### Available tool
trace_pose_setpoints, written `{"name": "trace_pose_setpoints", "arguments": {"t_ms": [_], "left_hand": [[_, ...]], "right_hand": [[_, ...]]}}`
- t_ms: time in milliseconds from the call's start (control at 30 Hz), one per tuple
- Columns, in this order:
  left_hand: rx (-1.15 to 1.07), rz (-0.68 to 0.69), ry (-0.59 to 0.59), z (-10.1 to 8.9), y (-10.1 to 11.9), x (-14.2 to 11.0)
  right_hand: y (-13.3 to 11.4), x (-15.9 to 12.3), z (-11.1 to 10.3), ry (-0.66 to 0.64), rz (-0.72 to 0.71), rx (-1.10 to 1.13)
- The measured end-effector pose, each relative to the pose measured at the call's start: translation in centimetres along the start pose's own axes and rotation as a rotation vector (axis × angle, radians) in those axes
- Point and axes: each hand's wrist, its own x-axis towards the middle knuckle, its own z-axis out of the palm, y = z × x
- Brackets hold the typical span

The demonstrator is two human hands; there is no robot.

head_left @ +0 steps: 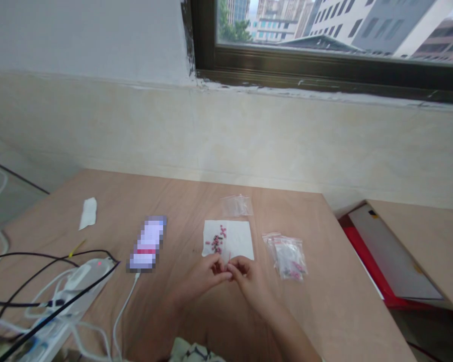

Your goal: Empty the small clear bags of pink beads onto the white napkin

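The thin pink piece [229, 257] is up at my fingertips, just off the near edge of the white paper sheet [240, 236], which I'll take as my mark. My right hand [249, 277] has thumb and forefinger pinched closed on it, as far as I can make out so small a thing. My left hand [207, 272] comes in to meet it, thumb and forefinger curled nearly together and touching the other fingertips; whether they grip the piece too, I cannot tell. On the left half of the sheet lie small pink and dark bits [217, 242], scattered in a loose cluster. Just beyond the sheet's far edge is a clear plastic bag [237, 205], and near its right side some zip bags [289, 256] overlap, with pink bits showing inside. To the left of the sheet, well apart, is a phone [147, 244], its screen blurred out, with a white cable [123, 306] at its near end. Farther left of the sheet are a power strip [86, 276] tangled in cords and, beyond that, a white scrap [88, 213]. All these rest on the wooden table [189, 201].
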Motion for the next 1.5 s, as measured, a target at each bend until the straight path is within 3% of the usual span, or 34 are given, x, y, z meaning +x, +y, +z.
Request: {"name": "trace_pose_setpoints", "arguments": {"t_ms": [233,600,767,900,1133,1267,1400,1500], "left_hand": [[0.132,0.081,-0.137,-0.6,0.0,-0.1],[0.187,0.092,-0.088,0.0,-0.4,0.6],[0.259,0.088,-0.030,0.0,-0.1,1.1],[0.311,0.043,0.120,-1.1,-0.3,1.2],[0.284,0.254,0.245,-1.1,-0.6,1.0],[0.176,0.262,0.155,-1.0,-0.6,0.9],[0.121,0.177,0.062,-2.1,-0.4,0.1],[0.127,0.152,-0.036,-2.8,-0.3,-0.7]], "right_hand": [[0.0,0.2,-0.3,-0.100,0.093,0.101],[1.1,0.9,0.3,-0.034,0.154,0.055],[0.7,1.0,0.2,0.064,0.108,-0.136],[0.0,1.0,-0.3,0.200,0.109,-0.314],[-1.1,0.7,0.8,0.119,0.078,-0.233],[-1.1,0.8,0.9,0.087,0.073,-0.170],[-0.5,1.3,0.3,0.134,0.097,-0.094],[-0.2,1.8,0.5,0.092,0.119,0.034]]}}
